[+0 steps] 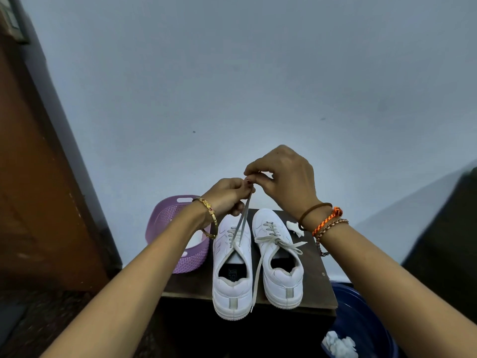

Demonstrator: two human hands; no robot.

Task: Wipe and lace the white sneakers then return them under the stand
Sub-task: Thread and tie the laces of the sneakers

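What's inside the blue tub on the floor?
White crumpled wipes lie inside the blue tub. The stand and the picture's edge hide the rest.

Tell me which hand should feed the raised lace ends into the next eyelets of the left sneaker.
Left, probably. The left hand already pinches both lace ends straight above the left sneaker. The right hand reaches over from above the right sneaker and touches only the tips.

A single wide-angle head-worn camera looks forward and steeply down from close above a small dark stand (313, 285) set against a pale wall (232, 86), both forearms reaching in from the bottom corners toward mid-frame.
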